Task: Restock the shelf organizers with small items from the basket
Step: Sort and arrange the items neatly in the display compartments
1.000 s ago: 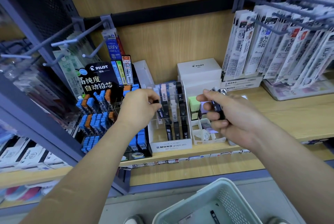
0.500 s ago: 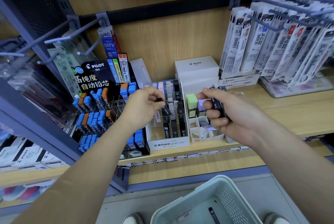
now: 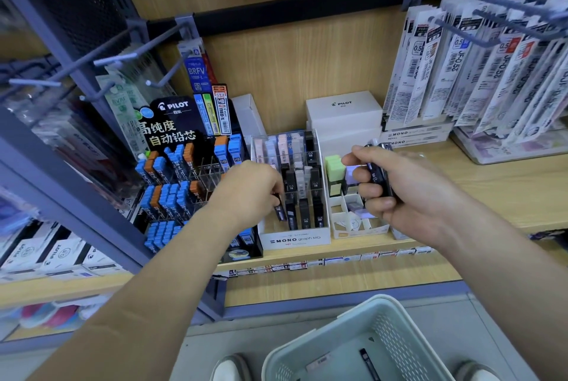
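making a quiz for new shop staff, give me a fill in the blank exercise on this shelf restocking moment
1. The left hand pinches a lead case at the white organizer labelled ____ graph MG.
2. The right hand grips a bundle of lead cases coloured ____.
3. The dark display left of that organizer bears the brand name ____.
Missing words: MONO; black; PILOT.

Light wood shelf [image 3: 507, 187] and back panel [image 3: 292, 73] — grey-blue metal upright [image 3: 76, 199], peg hooks [image 3: 116, 57], pale grey floor [image 3: 221, 334]
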The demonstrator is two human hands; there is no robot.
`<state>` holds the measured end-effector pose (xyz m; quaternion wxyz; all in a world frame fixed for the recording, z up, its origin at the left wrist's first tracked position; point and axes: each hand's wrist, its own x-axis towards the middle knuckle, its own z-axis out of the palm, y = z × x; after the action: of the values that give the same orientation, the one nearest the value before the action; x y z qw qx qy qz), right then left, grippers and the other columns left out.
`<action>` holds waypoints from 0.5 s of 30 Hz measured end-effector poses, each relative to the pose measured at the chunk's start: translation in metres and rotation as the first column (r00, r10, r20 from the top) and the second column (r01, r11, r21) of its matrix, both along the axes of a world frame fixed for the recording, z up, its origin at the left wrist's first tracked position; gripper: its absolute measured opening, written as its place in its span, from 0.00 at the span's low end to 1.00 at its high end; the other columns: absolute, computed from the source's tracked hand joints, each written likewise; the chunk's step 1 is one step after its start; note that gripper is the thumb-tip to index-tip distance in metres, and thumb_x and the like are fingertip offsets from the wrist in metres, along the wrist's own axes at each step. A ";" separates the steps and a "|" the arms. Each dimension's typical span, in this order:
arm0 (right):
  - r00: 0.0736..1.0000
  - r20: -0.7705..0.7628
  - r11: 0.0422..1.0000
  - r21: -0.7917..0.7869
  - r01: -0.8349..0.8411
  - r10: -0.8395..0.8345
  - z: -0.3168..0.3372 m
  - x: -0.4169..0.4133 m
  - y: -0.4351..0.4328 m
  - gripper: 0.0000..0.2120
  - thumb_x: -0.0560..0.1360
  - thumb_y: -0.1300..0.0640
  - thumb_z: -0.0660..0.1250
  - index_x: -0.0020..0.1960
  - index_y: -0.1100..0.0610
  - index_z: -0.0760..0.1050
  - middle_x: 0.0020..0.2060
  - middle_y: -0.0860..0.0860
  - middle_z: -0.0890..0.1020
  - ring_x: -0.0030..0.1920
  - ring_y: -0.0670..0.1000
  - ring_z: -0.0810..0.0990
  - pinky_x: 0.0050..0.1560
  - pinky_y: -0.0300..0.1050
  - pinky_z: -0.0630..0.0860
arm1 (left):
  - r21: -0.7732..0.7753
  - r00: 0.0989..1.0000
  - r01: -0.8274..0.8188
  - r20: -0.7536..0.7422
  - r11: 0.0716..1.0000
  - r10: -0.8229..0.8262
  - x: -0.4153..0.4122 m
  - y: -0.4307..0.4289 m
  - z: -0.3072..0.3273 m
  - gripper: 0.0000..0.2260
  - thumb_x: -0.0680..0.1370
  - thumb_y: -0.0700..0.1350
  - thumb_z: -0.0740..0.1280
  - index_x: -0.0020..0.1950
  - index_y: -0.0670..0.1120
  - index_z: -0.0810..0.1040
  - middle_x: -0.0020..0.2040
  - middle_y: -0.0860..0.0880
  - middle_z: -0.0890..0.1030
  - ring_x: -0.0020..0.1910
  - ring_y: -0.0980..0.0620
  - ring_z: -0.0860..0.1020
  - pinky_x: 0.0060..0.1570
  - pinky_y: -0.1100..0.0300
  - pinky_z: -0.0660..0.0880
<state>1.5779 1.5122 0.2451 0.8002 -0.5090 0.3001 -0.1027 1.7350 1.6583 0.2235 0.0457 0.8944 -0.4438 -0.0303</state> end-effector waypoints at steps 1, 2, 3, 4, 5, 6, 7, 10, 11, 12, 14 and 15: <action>1.000 0.002 1.000 0.003 -0.002 0.002 0.000 0.000 0.000 0.07 0.77 0.55 0.67 0.45 0.59 0.80 0.30 0.49 0.70 0.25 0.45 0.63 0.19 0.33 0.57 | 0.025 0.998 0.000 0.057 1.000 -0.001 0.000 -0.002 -0.004 0.04 0.75 0.45 0.69 0.49 0.49 0.81 0.44 0.50 0.83 0.47 0.48 0.79 0.47 0.53 0.77; 1.000 0.005 1.000 0.006 -0.005 0.005 0.001 0.000 0.001 0.07 0.77 0.56 0.67 0.46 0.59 0.80 0.30 0.50 0.71 0.25 0.45 0.63 0.19 0.33 0.57 | 0.052 0.994 0.001 0.108 0.999 -0.006 0.000 -0.004 -0.007 0.04 0.76 0.45 0.69 0.49 0.50 0.80 0.44 0.49 0.83 0.47 0.46 0.79 0.45 0.53 0.77; 1.000 0.008 1.000 0.010 -0.006 0.006 0.001 -0.001 0.001 0.07 0.77 0.56 0.67 0.48 0.59 0.80 0.30 0.50 0.71 0.26 0.45 0.64 0.20 0.33 0.57 | 0.083 0.988 0.005 0.151 0.997 -0.017 -0.001 -0.005 -0.010 0.04 0.76 0.45 0.68 0.49 0.50 0.80 0.44 0.49 0.82 0.47 0.45 0.79 0.43 0.52 0.77; 1.000 0.011 1.000 0.016 -0.003 0.003 0.002 0.000 0.001 0.07 0.76 0.57 0.67 0.50 0.59 0.80 0.31 0.50 0.71 0.26 0.45 0.64 0.20 0.34 0.57 | 0.110 0.983 0.008 0.183 0.994 -0.028 -0.002 -0.006 -0.012 0.04 0.76 0.46 0.67 0.49 0.50 0.80 0.44 0.49 0.82 0.47 0.44 0.79 0.42 0.52 0.77; 1.000 0.016 1.000 0.028 0.003 -0.003 0.002 0.000 0.001 0.08 0.75 0.59 0.67 0.52 0.60 0.79 0.31 0.51 0.72 0.26 0.46 0.65 0.21 0.34 0.57 | 0.121 0.979 0.010 0.202 0.993 -0.035 -0.002 -0.007 -0.015 0.04 0.76 0.45 0.67 0.49 0.51 0.80 0.45 0.49 0.81 0.47 0.43 0.79 0.43 0.52 0.77; 1.000 0.026 0.999 0.045 0.009 -0.010 0.002 0.000 0.000 0.09 0.75 0.60 0.66 0.54 0.60 0.79 0.32 0.52 0.73 0.27 0.46 0.66 0.21 0.35 0.57 | 0.119 0.977 0.012 0.211 0.993 -0.037 -0.002 -0.007 -0.016 0.05 0.76 0.45 0.67 0.49 0.52 0.81 0.45 0.48 0.81 0.49 0.43 0.78 0.44 0.52 0.77; 0.999 0.036 0.998 0.065 0.013 -0.016 0.002 0.000 0.000 0.09 0.76 0.61 0.64 0.54 0.61 0.78 0.32 0.53 0.74 0.27 0.47 0.67 0.21 0.35 0.58 | 0.110 0.976 0.011 0.214 0.994 -0.035 -0.001 -0.007 -0.017 0.05 0.75 0.46 0.68 0.50 0.53 0.82 0.46 0.47 0.80 0.50 0.43 0.77 0.45 0.53 0.76; 0.999 0.041 0.996 0.088 0.008 -0.012 0.002 0.001 0.000 0.10 0.77 0.63 0.61 0.54 0.63 0.79 0.33 0.54 0.74 0.27 0.47 0.68 0.21 0.35 0.60 | 0.100 0.981 -0.003 0.194 0.995 -0.017 0.002 -0.003 -0.015 0.07 0.75 0.46 0.69 0.51 0.54 0.83 0.48 0.46 0.78 0.53 0.43 0.75 0.47 0.53 0.72; 0.999 0.037 0.996 0.088 0.004 -0.007 0.002 0.001 0.000 0.11 0.77 0.64 0.61 0.54 0.64 0.79 0.34 0.54 0.73 0.28 0.47 0.68 0.21 0.35 0.61 | 0.113 0.979 0.003 0.204 0.994 -0.026 0.003 -0.003 -0.015 0.07 0.75 0.45 0.69 0.51 0.54 0.83 0.47 0.46 0.78 0.53 0.44 0.75 0.49 0.53 0.72; 0.999 0.035 0.996 0.088 -0.003 0.000 0.002 0.001 0.000 0.11 0.77 0.64 0.61 0.54 0.64 0.80 0.34 0.54 0.73 0.28 0.47 0.69 0.21 0.35 0.62 | 0.131 0.974 0.009 0.223 0.991 -0.039 0.003 -0.002 -0.016 0.07 0.75 0.45 0.69 0.51 0.54 0.83 0.46 0.47 0.79 0.53 0.45 0.75 0.51 0.53 0.71; 0.999 0.045 0.995 0.096 -0.018 0.014 0.003 0.000 0.001 0.10 0.77 0.65 0.62 0.55 0.65 0.80 0.35 0.54 0.73 0.29 0.48 0.71 0.23 0.35 0.68 | 0.178 0.959 0.011 0.277 0.984 -0.061 0.001 -0.003 -0.019 0.07 0.76 0.45 0.67 0.51 0.53 0.82 0.45 0.49 0.80 0.53 0.46 0.75 0.54 0.53 0.68; 0.998 0.054 0.995 0.101 -0.025 0.020 0.003 -0.001 0.002 0.10 0.77 0.65 0.63 0.55 0.66 0.80 0.35 0.55 0.73 0.30 0.48 0.73 0.24 0.36 0.71 | 0.194 0.950 0.006 0.304 0.981 -0.066 0.000 -0.003 -0.020 0.06 0.76 0.46 0.67 0.51 0.53 0.82 0.45 0.50 0.80 0.52 0.47 0.75 0.55 0.53 0.66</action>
<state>1.5770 1.5142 0.2483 0.8337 -0.4682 0.2780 -0.0918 1.7347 1.6548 0.2035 -0.1109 0.8800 -0.4569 0.0667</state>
